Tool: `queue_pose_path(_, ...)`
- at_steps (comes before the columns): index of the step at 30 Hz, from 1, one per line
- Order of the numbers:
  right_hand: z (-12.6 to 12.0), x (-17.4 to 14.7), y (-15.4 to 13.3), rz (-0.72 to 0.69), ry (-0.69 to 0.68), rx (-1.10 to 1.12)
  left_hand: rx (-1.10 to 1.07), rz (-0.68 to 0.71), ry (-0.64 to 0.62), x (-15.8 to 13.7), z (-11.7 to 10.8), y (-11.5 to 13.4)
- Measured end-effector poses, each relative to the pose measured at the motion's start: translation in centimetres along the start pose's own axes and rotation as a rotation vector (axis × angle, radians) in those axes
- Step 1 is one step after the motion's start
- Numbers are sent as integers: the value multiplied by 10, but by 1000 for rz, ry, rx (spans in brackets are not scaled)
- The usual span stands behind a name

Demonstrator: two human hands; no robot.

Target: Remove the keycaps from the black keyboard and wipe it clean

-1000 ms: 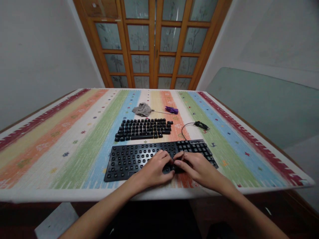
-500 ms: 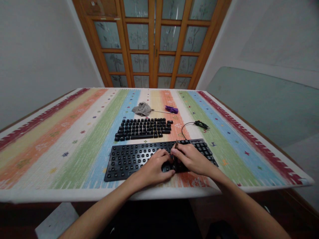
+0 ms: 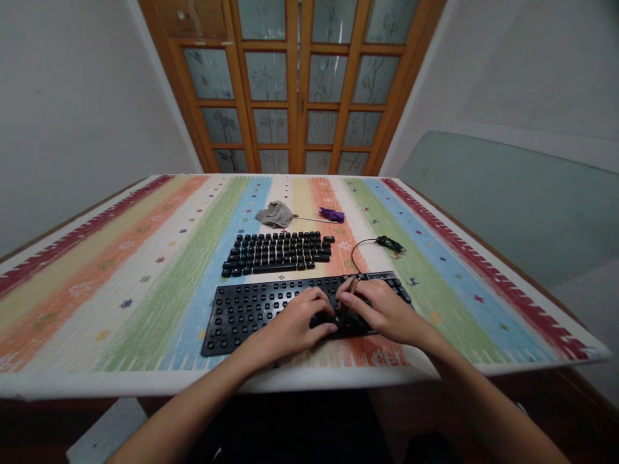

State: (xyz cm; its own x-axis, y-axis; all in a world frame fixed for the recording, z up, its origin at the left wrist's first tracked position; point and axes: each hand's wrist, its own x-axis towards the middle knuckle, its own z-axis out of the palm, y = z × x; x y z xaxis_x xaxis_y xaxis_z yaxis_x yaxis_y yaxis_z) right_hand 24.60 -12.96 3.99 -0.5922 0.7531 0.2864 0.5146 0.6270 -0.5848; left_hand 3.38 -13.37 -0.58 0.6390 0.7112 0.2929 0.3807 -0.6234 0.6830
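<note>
A black keyboard (image 3: 242,316) lies near the table's front edge, bare key stems showing over its left and middle parts. My left hand (image 3: 304,322) rests on it right of centre, fingers bent and thumb stretched out apart from them. Close beside it, my right hand (image 3: 382,309) is closed on a thin brownish tool (image 3: 353,285), whose upper end sticks out above the fingers. The tool's lower end and the keys under both hands are hidden. Behind the keyboard, loose black keycaps (image 3: 275,251) sit in rows.
Farther back lie a grey cloth (image 3: 275,214), a thin rod (image 3: 314,220) and a purple crumpled item (image 3: 331,214). The keyboard's bundled cable (image 3: 389,243) rests at the right. A striped cloth (image 3: 159,290) covers the table.
My right hand has shifted slightly right, and its tool is tilted more. My left hand has barely moved. The whole view has dipped a little.
</note>
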Motion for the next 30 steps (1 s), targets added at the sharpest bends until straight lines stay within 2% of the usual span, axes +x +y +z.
queue_pose_path(5,0,-6,-4,-39,56,-19,90,39,-23,8,-12,3)
queue_pose_path(8,-3,-11,-2,-29,154,2,77,99,-23,14,-22,5)
queue_pose_path(14,-2,-19,6,81,400,285,-71,151,149,23,-34,6)
queue_pose_path(17,2,-19,9,108,500,361,-89,138,176,27,-35,4)
queue_pose_path(21,2,-19,8,58,489,140,101,176,90,32,-37,3)
queue_pose_path(24,0,-19,5,-82,441,-71,376,254,-21,37,-38,4)
queue_pose_path(26,-2,-18,2,-172,431,-125,496,298,-75,39,-38,4)
queue_pose_path(28,-3,-18,1,-210,444,-135,509,337,-89,41,-38,5)
queue_pose_path(30,-3,-18,2,-187,467,-117,435,355,-79,41,-39,4)
